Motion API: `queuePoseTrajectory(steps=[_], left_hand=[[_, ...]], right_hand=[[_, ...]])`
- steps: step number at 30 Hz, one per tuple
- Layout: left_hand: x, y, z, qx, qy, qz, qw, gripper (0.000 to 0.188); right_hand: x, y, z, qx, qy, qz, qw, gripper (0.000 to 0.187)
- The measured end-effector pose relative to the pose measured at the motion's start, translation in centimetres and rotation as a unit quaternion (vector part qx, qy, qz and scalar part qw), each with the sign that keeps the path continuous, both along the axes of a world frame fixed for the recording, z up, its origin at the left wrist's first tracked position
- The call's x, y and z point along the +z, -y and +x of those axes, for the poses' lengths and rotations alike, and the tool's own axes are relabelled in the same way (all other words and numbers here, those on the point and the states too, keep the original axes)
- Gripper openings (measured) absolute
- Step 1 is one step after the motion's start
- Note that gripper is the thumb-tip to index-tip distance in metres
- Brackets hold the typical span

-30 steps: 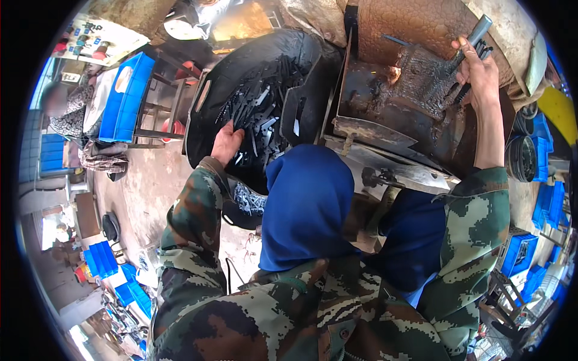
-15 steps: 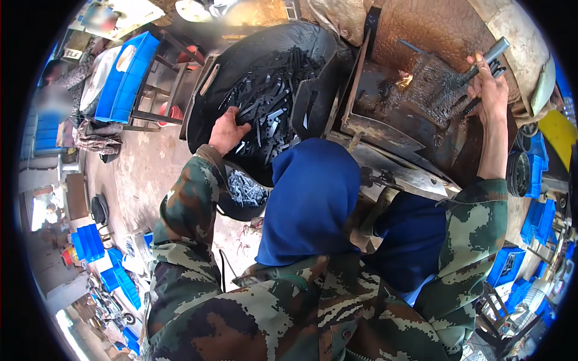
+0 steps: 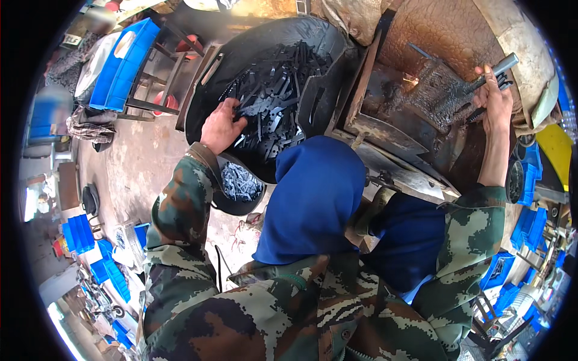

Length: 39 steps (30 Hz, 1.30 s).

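My left hand (image 3: 221, 127) reaches over the near left part of a large black tub (image 3: 241, 45) heaped with flat dark metal strips (image 3: 274, 114). Its fingers curl down among the strips and seem to pinch some; the fingertips are partly hidden. On the right, my right hand (image 3: 495, 101) is wrapped around a grey metal rod handle (image 3: 503, 65). That handle sticks out of a grimy, grease-coated machine (image 3: 442, 90). Dark prongs show beside the fingers.
A small black container (image 3: 241, 186) of shiny metal pieces stands just nearer than the tub. Metal plates with angular edges (image 3: 391, 135) border the machine. Blue bins (image 3: 123, 66) lie at left and right. A blue cloth (image 3: 316, 198) covers my lap.
The whole view has shifted slightly. My left hand has moved a little deeper over the strips, its fingers drawn closer to them. My right hand keeps its grip on the rod handle.
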State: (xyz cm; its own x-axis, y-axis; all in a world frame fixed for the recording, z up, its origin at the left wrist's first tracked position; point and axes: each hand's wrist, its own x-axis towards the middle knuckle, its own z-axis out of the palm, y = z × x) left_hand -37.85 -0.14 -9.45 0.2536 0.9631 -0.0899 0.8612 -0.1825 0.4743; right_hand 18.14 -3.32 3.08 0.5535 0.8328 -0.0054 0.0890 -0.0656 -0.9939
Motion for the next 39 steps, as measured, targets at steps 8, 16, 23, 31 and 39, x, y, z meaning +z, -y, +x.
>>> queuePoseTrajectory(steps=[8, 16, 23, 31, 39], left_hand=[[1.8, 0.7, 3.2, -0.133, -0.022, 0.174, 0.975, 0.038], [-0.2, 1.5, 5.5, -0.159, -0.036, 0.144, 0.976, 0.030], [0.0, 0.8, 3.1, -0.068, -0.010, 0.126, 0.990, 0.030], [-0.9, 0.0, 1.6, -0.062, -0.022, 0.085, 0.994, 0.029], [-1.1, -1.4, 1.6, -0.057, 0.035, 0.041, 0.997, 0.024]], right_hand=[[0.5, 0.3, -0.7, 0.004, 0.009, 0.003, 1.000, 0.026], [0.5, 0.2, -0.9, -0.012, 0.017, 0.012, 1.000, 0.027], [0.5, 0.1, -0.6, 0.005, 0.018, -0.003, 1.000, 0.029], [0.1, 0.0, 0.5, 0.005, 0.025, -0.031, 0.999, 0.032], [0.1, -0.1, 0.1, 0.002, 0.015, -0.003, 1.000, 0.029]])
